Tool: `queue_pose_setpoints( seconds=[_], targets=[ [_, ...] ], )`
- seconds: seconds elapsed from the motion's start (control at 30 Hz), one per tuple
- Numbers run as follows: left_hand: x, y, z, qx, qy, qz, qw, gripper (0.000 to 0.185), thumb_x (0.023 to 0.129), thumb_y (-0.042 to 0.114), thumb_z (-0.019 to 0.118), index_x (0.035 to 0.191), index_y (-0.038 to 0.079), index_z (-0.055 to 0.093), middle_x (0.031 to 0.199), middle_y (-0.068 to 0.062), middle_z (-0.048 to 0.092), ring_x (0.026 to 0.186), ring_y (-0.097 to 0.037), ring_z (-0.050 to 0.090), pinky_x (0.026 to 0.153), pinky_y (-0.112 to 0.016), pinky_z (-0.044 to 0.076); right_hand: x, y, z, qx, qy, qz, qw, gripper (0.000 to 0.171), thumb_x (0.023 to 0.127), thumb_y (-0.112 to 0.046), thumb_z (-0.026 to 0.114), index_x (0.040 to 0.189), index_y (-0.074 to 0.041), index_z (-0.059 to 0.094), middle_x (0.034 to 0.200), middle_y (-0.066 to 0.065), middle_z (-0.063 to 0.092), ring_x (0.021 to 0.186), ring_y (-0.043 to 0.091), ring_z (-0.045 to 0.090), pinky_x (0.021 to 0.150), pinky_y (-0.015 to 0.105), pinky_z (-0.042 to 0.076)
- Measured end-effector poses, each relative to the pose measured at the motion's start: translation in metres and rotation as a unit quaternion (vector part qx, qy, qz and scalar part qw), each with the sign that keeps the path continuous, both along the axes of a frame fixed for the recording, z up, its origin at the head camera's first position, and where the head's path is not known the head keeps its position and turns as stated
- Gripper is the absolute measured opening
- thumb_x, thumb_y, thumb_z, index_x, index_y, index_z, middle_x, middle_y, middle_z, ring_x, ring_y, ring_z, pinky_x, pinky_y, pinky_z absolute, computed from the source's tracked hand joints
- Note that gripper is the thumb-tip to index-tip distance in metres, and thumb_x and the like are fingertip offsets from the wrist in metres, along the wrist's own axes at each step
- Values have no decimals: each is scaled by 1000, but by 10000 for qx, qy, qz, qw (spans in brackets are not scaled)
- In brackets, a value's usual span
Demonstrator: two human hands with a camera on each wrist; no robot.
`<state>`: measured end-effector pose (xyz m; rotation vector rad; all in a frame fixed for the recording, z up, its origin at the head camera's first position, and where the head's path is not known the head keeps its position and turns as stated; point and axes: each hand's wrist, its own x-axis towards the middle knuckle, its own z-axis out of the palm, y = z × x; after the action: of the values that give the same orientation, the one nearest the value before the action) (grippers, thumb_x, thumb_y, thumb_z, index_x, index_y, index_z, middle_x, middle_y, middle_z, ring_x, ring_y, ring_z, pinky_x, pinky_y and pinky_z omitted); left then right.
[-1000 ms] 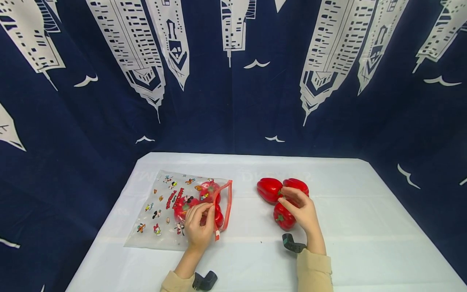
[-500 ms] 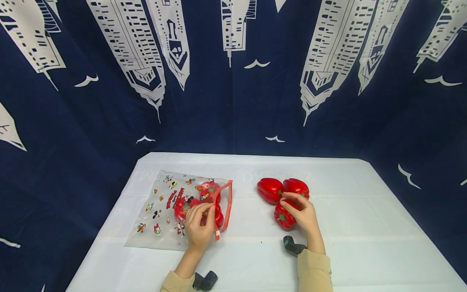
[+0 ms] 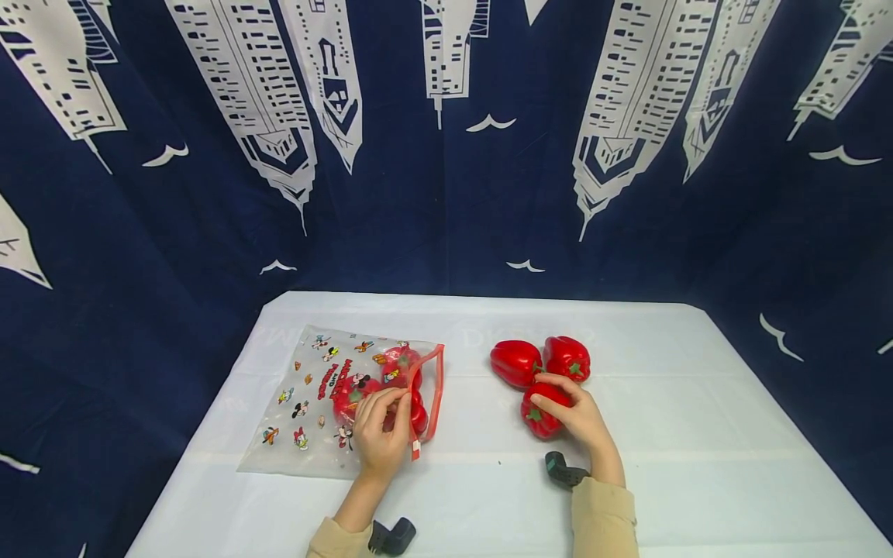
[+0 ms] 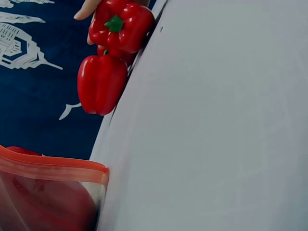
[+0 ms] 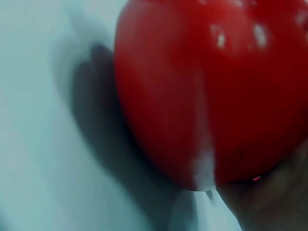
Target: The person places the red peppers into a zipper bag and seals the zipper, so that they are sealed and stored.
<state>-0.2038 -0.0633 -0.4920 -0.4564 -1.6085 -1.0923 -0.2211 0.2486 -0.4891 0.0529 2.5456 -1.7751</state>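
Observation:
Three red bell peppers lie on the white table. My right hand (image 3: 568,411) grips the nearest pepper (image 3: 540,415), which fills the right wrist view (image 5: 211,91). Two more peppers (image 3: 516,362) (image 3: 567,357) lie just behind it, touching. My left hand (image 3: 382,426) pinches the upper lip of a clear zip bag (image 3: 321,395) printed with cartoon figures, by its red zip edge (image 3: 436,391). Red peppers (image 3: 401,364) show inside the bag. In the left wrist view the bag's red edge (image 4: 53,166) is at the lower left and the loose peppers (image 4: 102,82) are far off.
A white cloth covers the table (image 3: 663,434); bare cloth lies on the right and front. A dark blue curtain with white towers (image 3: 446,155) hangs close behind and round both sides. Black wrist mounts (image 3: 561,470) (image 3: 391,536) sit by my sleeves.
My right hand has drawn back from the rear peppers and closed round the nearest pepper. The rear right pepper has rolled so its green stem faces up. My left hand has held still.

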Motion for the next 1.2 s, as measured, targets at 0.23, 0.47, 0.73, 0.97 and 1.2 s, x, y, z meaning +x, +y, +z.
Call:
queue_pose_setpoints(
  seconds=[0.23,0.47,0.73,0.97,1.2],
  targets=[
    [0,1,-1,5,-32,17,10000,22,66,-10,73,85,-2,69,82,-13,68,67,-24,58,67,-29,40,3,5,3,-112,-109,314,9994,69,76,-23,77,137,-18,44,137,17,38,122,37,37,85,43,49],
    [12,6,23,3,21,72,10000,24,60,-18,71,81,-7,66,77,-17,66,62,-27,56,64,-30,40,2,4,5,-123,-126,147,9997,70,76,-27,77,136,-18,42,137,16,37,123,35,35,85,43,49],
    [17,8,34,15,160,32,9999,19,63,-16,71,80,-7,65,76,-17,66,62,-26,55,63,-30,40,-1,-2,6,-195,-81,-198,9996,65,80,-31,73,136,-15,43,139,13,37,130,33,28,89,45,47],
    [14,7,28,25,199,56,9998,17,65,-14,72,79,-6,66,76,-16,66,62,-25,55,63,-30,39,-5,-18,9,-545,39,-275,9981,60,89,-36,63,139,-15,38,142,14,35,130,31,32,98,50,39],
    [7,4,14,-11,22,43,10000,22,64,-13,73,82,-4,67,79,-15,67,65,-25,57,66,-29,40,-8,-34,13,-722,-59,-403,9966,53,92,-37,56,134,-9,40,134,17,41,122,33,39,99,50,38]
  ],
)
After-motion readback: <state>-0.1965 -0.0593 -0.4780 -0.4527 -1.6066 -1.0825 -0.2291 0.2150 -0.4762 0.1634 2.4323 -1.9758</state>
